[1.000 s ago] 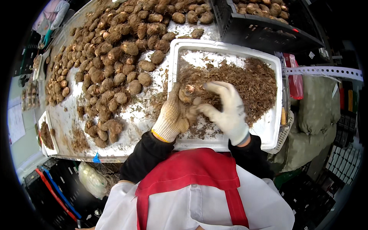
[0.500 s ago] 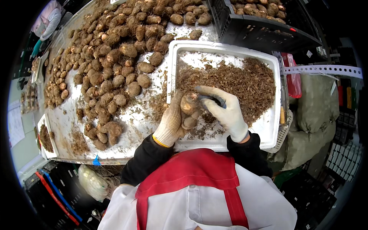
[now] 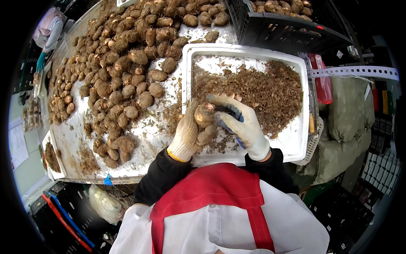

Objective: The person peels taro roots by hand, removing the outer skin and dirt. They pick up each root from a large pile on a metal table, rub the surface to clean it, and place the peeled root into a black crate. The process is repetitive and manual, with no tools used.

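Observation:
My left hand [image 3: 187,132], in a cream knit glove with a yellow cuff edge, is closed around a brown taro [image 3: 204,116] over the near left part of a white foam tray [image 3: 244,50]. Another rounded lump [image 3: 207,134] shows below it against the same palm; whether the two are joined is unclear. My right hand [image 3: 244,123] wears a whitish glove with dark blue-grey on the finger side. Its fingers are bent and apart at the taro's upper right, index above and thumb beside it. Brown fibrous peelings [image 3: 270,95] cover much of the tray.
A large heap of hairy taros [image 3: 122,63] spreads over the table left of the tray. Beyond the tray stands a black crate [image 3: 292,31] holding more. A perforated white strip [image 3: 359,73] and bulging sacks [image 3: 347,114] are at the right. Another person's teal-gloved hand [image 3: 41,62] shows far left.
My right hand has shifted slightly left and turned, showing more of its dark finger side. The taro stays in my left hand, a little farther left. The whole view has moved slightly.

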`<state>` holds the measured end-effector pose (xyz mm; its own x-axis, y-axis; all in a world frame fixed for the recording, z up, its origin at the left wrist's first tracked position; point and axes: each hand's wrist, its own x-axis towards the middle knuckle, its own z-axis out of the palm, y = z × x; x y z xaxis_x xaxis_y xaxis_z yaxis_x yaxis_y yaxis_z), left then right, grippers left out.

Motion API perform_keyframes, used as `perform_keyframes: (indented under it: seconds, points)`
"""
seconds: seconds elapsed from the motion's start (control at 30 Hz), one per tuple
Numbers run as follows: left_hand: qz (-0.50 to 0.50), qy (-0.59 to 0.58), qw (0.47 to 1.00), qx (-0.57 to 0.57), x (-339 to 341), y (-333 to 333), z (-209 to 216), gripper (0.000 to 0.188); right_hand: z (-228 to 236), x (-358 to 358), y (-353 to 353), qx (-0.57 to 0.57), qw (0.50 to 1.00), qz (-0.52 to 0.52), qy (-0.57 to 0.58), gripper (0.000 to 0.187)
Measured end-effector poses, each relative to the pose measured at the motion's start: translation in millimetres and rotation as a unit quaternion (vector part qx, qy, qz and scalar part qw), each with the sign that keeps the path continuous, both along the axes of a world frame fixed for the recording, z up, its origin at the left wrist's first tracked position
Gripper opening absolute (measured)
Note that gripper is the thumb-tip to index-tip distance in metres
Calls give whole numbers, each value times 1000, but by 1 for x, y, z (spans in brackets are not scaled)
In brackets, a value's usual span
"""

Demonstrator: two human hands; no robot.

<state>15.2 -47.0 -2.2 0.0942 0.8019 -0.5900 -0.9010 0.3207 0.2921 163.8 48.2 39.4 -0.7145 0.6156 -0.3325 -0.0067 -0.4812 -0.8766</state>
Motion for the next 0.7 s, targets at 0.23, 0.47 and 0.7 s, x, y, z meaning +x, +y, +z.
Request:
perform_keyframes:
  seconds: [0.23,0.47,0.7]
  points:
    - [12,48,995,-85,9,3,7,56,-3,-7,-2,46,999,20,19,38]
    - [-45,-106,993,-39,-3,-3,-6,65,-16,10,0,-26,999,20,-5,43]
    - [-121,146,982,-15,-10,-2,4,62,-22,4,-9,264,957,48,-111,61]
